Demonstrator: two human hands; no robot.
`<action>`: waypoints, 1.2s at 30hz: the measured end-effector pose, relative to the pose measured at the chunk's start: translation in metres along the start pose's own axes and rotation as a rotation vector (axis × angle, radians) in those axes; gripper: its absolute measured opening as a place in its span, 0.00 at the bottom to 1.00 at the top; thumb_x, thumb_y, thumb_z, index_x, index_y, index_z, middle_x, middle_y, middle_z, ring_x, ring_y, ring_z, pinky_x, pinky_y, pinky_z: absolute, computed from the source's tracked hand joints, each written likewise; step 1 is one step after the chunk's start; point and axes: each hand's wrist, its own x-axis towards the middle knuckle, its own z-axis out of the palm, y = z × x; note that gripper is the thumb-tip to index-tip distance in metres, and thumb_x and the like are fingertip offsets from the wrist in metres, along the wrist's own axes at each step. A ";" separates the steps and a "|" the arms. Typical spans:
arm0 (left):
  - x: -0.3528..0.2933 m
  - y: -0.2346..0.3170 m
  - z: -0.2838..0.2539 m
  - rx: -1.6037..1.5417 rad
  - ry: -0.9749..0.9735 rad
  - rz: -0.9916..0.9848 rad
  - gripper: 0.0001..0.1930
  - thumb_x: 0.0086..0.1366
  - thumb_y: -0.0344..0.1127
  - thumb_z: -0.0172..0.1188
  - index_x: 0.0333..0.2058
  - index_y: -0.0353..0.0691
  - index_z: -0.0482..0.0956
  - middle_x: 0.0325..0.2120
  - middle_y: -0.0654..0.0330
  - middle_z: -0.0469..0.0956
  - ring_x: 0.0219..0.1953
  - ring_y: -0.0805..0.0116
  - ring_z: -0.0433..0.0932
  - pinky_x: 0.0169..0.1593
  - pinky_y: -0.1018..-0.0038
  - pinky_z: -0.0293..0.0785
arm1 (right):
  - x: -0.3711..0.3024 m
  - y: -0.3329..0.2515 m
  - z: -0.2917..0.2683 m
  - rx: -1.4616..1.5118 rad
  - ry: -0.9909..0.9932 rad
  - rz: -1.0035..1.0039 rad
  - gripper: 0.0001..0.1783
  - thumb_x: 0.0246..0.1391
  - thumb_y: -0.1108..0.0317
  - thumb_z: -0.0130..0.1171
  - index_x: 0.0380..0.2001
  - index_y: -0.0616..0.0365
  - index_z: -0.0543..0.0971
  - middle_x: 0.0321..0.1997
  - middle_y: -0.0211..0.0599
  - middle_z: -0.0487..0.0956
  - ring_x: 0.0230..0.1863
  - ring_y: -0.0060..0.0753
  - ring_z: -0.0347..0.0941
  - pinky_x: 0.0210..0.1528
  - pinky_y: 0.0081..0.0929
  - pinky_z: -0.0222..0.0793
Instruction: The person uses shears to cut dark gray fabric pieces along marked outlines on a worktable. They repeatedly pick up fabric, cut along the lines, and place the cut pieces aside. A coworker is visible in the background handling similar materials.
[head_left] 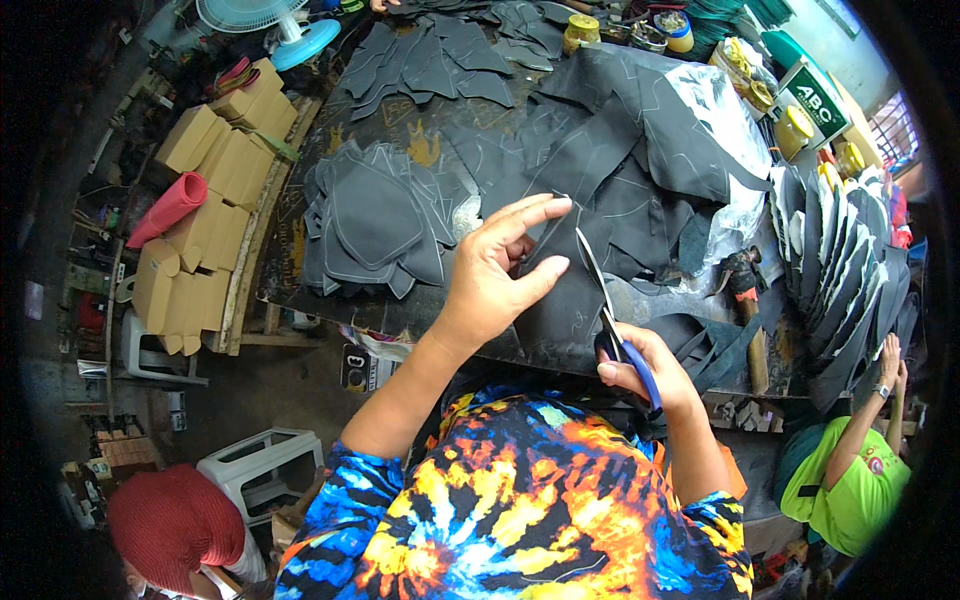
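My left hand (490, 270) holds a black sheet piece (562, 300), leather-like with pale marked lines, its thumb lying over the piece and its index finger stretched to the upper edge. Some of its fingers are hidden behind the piece. Scissors (636, 372) with blue handles are gripped in my right hand (648, 368). Their blades point up and away, close beside the piece, and look nearly together. To the left lies a pile of cut black pieces (372, 220) with pale outlines. Larger black sheets (690, 140) are heaped beyond my hands.
A hammer (748, 320) lies right of the scissors. Stacked black pieces with white edges (835, 260) stand farther right, near a person in a green shirt (845, 480). Cardboard boxes (205, 240) and a pink roll (170, 208) are at left. Yellow-lidded jars (580, 34) stand far back.
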 end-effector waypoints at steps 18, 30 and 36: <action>-0.020 -0.022 0.041 -0.293 0.161 0.033 0.31 0.58 0.18 0.66 0.61 0.36 0.72 0.61 0.58 0.69 0.31 0.85 0.68 0.36 0.86 0.70 | 0.012 0.027 0.021 0.129 0.168 -0.088 0.16 0.51 0.75 0.64 0.45 0.61 0.78 0.41 0.24 0.78 0.42 0.16 0.71 0.48 0.20 0.69; -0.018 -0.009 0.035 -0.276 0.039 -0.058 0.24 0.58 0.19 0.66 0.54 0.35 0.75 0.55 0.60 0.72 0.39 0.80 0.74 0.43 0.82 0.74 | 0.013 0.028 0.018 0.129 0.353 -0.038 0.13 0.52 0.75 0.59 0.42 0.62 0.79 0.39 0.24 0.80 0.37 0.14 0.72 0.42 0.17 0.69; 0.010 0.008 0.006 -0.002 -0.637 -0.013 0.11 0.56 0.26 0.68 0.37 0.37 0.77 0.38 0.64 0.77 0.37 0.77 0.75 0.39 0.77 0.72 | 0.016 -0.019 -0.012 0.014 0.335 -0.258 0.16 0.48 0.65 0.72 0.35 0.56 0.75 0.32 0.26 0.77 0.29 0.13 0.69 0.30 0.15 0.65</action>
